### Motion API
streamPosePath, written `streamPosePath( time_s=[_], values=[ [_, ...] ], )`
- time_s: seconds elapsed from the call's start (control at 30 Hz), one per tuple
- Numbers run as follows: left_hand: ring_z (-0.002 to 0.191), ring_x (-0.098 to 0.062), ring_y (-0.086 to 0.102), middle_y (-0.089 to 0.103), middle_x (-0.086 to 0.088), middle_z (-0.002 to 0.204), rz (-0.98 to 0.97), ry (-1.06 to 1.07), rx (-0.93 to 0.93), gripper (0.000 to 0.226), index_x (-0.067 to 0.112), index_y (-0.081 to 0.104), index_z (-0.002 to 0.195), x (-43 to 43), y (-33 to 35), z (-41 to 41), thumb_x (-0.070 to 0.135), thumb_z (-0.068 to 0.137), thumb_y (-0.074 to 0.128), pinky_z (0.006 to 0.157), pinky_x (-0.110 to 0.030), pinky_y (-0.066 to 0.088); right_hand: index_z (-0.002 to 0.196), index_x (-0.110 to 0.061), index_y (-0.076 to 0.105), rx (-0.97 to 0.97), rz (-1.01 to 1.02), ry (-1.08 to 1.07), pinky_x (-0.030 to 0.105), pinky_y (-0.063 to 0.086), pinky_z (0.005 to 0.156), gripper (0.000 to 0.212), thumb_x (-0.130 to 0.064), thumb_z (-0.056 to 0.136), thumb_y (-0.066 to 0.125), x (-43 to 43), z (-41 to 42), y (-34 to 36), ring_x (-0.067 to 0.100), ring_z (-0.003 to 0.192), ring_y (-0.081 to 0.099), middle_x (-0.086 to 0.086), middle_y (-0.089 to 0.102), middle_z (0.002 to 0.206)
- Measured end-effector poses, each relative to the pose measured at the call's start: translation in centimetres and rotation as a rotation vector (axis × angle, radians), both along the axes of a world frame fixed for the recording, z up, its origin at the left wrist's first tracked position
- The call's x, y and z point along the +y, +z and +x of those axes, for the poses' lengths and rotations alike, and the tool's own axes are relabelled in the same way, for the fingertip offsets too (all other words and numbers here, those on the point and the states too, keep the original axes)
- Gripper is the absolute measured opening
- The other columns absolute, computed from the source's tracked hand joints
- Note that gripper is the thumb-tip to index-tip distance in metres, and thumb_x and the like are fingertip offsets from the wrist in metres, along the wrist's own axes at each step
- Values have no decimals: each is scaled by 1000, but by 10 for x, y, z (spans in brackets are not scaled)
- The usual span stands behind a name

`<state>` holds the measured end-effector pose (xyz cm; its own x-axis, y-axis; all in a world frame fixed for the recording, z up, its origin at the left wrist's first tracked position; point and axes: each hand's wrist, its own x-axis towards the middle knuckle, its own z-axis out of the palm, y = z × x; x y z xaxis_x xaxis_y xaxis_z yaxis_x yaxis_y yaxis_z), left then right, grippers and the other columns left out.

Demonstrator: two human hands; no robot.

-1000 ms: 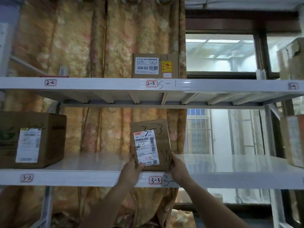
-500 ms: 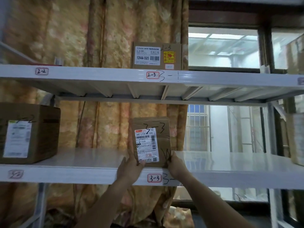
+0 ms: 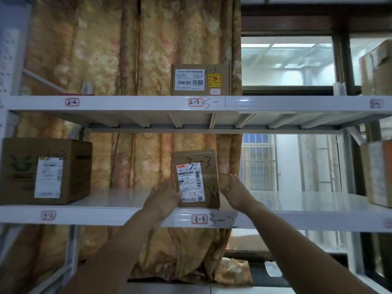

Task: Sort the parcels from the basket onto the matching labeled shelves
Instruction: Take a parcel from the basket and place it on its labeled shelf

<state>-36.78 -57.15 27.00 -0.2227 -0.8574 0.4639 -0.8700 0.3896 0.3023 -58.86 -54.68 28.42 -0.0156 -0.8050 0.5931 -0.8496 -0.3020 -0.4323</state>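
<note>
A small brown parcel (image 3: 196, 179) marked "3-3" stands upright on the lower white shelf (image 3: 297, 200), just above the red-framed "3-3" label (image 3: 199, 219). My left hand (image 3: 163, 197) lies flat against the parcel's lower left edge with straight fingers. My right hand (image 3: 232, 190) is held with straight fingers beside the parcel's right side; whether it touches is unclear. The basket is out of view.
On the upper shelf a brown box (image 3: 200, 80) sits above the "2-3" label (image 3: 195, 102). A large box (image 3: 45, 170) marked "3-2" fills the lower shelf's left end. More boxes (image 3: 378, 172) stand at the right edge. A patterned curtain (image 3: 131, 49) hangs behind.
Both hands have released their hold on the parcel's bottom corners and now lie flat with straight fingers at its sides. The parcel stands a little further back on the shelf.
</note>
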Motion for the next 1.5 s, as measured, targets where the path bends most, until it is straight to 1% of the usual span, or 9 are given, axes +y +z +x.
streamPosePath(
  time_s=[0.17, 0.33, 0.43, 0.57, 0.83, 1.0, 1.13, 1.27, 1.5],
  values=[
    [147, -19, -10, -9, -5, 160, -126, 163, -352, 69, 14, -8, 150, 32, 41, -2, 52, 98, 16, 119, -37, -4, 152, -12, 22, 456, -17, -156, 45, 16, 121, 60, -41, 100, 32, 41, 0, 51, 25, 149, 14, 6, 18, 161],
    [147, -19, -7, -8, -4, 160, -76, 270, -376, 69, 14, -5, 151, 85, 59, -1, 54, 97, 14, 118, -40, -5, 149, -14, 32, 510, 45, -97, 46, 20, 119, 57, -45, 100, 30, 77, 19, 71, 27, 148, 18, 9, 22, 160],
    [147, -22, -8, -10, -6, 159, -18, 289, -339, 70, 14, -4, 151, 113, 51, 11, 54, 97, 14, 119, -42, -2, 139, -15, 47, 515, 56, -50, 44, 34, 111, 48, -39, 100, 32, 90, 29, 63, 28, 139, 35, 10, 35, 153],
    [148, -22, -5, -13, -3, 159, 72, 312, -281, 69, 20, -11, 150, 153, 33, 50, 54, 97, 15, 121, -42, 3, 147, -11, 35, 528, 93, 55, 42, 31, 112, 53, -36, 101, 34, 104, 62, 42, 31, 142, 29, 11, 28, 156],
    [148, -23, -4, -4, -10, 160, 296, 761, -291, 66, 8, -1, 151, 298, -45, 220, 47, 100, 17, 119, -36, -1, 143, -17, 41, 586, 150, 481, 38, 41, 103, 47, -37, 101, 33, 149, 229, 1, 33, 127, 47, 14, 44, 145],
    [148, -22, -2, -4, -11, 160, 441, 1101, -317, 69, 5, 0, 150, 421, -79, 331, 48, 99, 16, 120, -35, 2, 148, -11, 33, 679, 176, 741, 44, 33, 112, 49, -32, 103, 31, 206, 360, -37, 34, 137, 37, 14, 33, 154],
    [148, -23, 2, 0, -12, 159, 480, 1187, -313, 69, 4, 3, 150, 477, -93, 373, 47, 99, 20, 119, -34, 4, 152, -9, 24, 707, 189, 920, 39, 25, 118, 55, -35, 104, 28, 258, 453, -66, 32, 145, 24, 13, 17, 161],
    [148, -21, -1, -1, -10, 160, 518, 1240, -274, 68, 6, 1, 150, 509, -114, 421, 48, 99, 17, 120, -36, 1, 148, -6, 31, 712, 196, 983, 36, 28, 116, 53, -31, 102, 34, 279, 521, -99, 32, 141, 32, 14, 27, 157],
    [148, -22, -2, -1, -10, 160, 661, 1205, -207, 69, 6, 0, 150, 518, -205, 505, 50, 99, 15, 120, -37, 0, 151, -13, 26, 780, 400, 1029, 39, 25, 117, 55, -38, 102, 33, 259, 596, -212, 30, 144, 28, 10, 22, 160]
  ],
)
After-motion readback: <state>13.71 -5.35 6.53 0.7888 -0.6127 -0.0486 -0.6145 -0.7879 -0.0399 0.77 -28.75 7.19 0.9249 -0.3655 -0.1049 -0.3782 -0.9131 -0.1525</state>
